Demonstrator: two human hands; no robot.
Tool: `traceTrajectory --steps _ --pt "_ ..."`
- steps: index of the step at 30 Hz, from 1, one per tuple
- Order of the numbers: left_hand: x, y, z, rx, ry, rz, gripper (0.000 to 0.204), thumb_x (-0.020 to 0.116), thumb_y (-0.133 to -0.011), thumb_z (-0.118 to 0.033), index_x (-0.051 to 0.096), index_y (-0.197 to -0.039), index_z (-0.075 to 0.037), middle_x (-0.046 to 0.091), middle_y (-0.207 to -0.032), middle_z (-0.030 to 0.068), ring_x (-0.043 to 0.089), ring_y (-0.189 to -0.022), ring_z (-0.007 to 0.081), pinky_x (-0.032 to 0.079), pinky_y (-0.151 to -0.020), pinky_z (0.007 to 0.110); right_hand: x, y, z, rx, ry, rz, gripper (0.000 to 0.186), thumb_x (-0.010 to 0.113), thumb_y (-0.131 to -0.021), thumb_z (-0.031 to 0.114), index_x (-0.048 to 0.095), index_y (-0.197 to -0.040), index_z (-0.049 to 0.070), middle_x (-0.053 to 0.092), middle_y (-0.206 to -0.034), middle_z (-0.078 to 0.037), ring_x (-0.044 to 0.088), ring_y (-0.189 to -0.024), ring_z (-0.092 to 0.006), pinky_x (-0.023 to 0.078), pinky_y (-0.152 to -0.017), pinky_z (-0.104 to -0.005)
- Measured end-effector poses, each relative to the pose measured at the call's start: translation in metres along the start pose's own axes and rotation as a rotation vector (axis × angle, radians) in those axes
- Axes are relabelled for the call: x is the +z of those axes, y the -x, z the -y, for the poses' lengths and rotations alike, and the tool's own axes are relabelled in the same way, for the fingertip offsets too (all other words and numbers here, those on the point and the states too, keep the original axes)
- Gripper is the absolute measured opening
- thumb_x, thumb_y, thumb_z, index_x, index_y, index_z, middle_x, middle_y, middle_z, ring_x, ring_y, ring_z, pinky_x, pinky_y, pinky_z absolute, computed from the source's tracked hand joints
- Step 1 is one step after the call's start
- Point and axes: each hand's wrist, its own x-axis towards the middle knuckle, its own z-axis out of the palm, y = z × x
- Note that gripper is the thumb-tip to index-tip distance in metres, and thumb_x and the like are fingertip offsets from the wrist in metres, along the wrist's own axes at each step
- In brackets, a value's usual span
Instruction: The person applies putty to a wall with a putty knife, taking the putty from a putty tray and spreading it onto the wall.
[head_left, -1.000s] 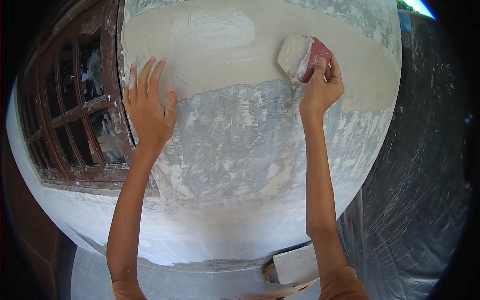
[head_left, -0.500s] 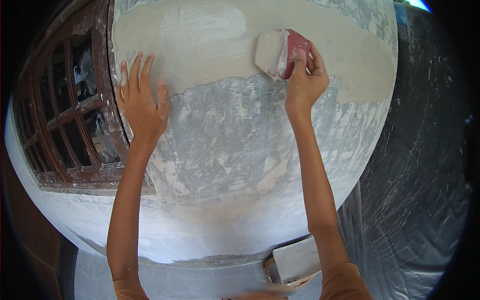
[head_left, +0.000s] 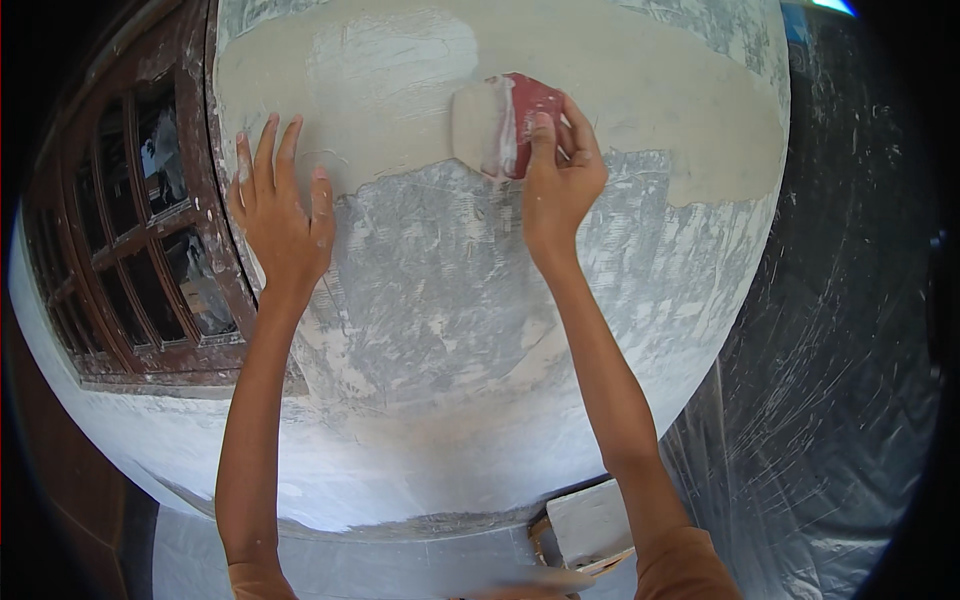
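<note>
My right hand [head_left: 563, 185] grips a flat red scraper [head_left: 536, 105], thumb on its near face and fingers curled behind its right edge. Pale beige putty coats the left part of the scraper, with a whitish ridge down its middle. The scraper is at the wall's upper part, over a broad band of smooth, wet-looking putty [head_left: 620, 70]. Below that band's ragged lower edge shows rough grey wall [head_left: 430, 270]. My left hand [head_left: 285, 225] is spread open against the wall near the window frame, holding nothing, its fingertips flecked with putty.
At the left is a brown wooden window [head_left: 130, 220] with several small panes, its frame spotted white. Dark plastic sheeting [head_left: 830, 330] hangs at the right. Low down, near my right forearm, stands a box-like thing with a pale top [head_left: 590, 525]. A blurred object [head_left: 520, 580] crosses the lower edge.
My right hand and the scraper have moved left and slightly down across the putty band. My left hand stays spread in nearly the same place.
</note>
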Motion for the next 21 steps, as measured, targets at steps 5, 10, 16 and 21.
traceTrajectory --steps 5,10,16,21 --pt "0.013 -0.002 -0.018 0.022 0.065 0.0 0.051 0.048 -0.097 -0.032 0.045 -0.146 -0.018 0.038 -0.155 0.0073 0.023 -0.147 0.036 0.016 -0.113 0.056 0.043 0.033 -0.018 -0.023 -0.014 0.141 0.034 0.06 -0.096 0.01 0.06 -0.125 -0.006 0.069 -0.113 -0.02 0.067 -0.103 -0.0234 0.052 -0.091 -0.033" --pt "0.0 -0.002 0.001 0.017 0.009 -0.009 0.051 0.046 -0.1 -0.036 0.043 -0.147 -0.017 0.037 -0.156 0.0073 0.022 -0.148 0.0356 0.017 -0.113 0.056 -0.059 -0.028 -0.013 0.007 0.028 -0.217 0.033 0.056 -0.098 0.008 0.056 -0.128 -0.007 0.067 -0.111 -0.019 0.067 -0.096 -0.0195 0.055 -0.081 -0.0292" --pt "0.008 0.003 -0.005 -0.019 0.024 -0.003 0.052 0.052 -0.094 -0.028 0.046 -0.145 -0.018 0.039 -0.155 0.0082 0.023 -0.147 0.0368 0.018 -0.113 0.056 0.008 -0.009 0.001 -0.003 -0.06 0.01 0.033 0.058 -0.097 0.009 0.057 -0.127 -0.006 0.069 -0.109 -0.018 0.067 -0.097 -0.0183 0.053 -0.085 -0.029" --pt "0.013 0.002 -0.017 -0.003 0.082 -0.012 0.052 0.052 -0.095 -0.028 0.046 -0.145 -0.017 0.039 -0.154 0.0078 0.024 -0.147 0.037 0.018 -0.112 0.057 0.035 -0.009 -0.017 -0.082 -0.038 0.035 0.032 0.06 -0.095 0.008 0.06 -0.122 -0.008 0.07 -0.108 -0.019 0.068 -0.096 -0.0225 0.052 -0.089 -0.033"
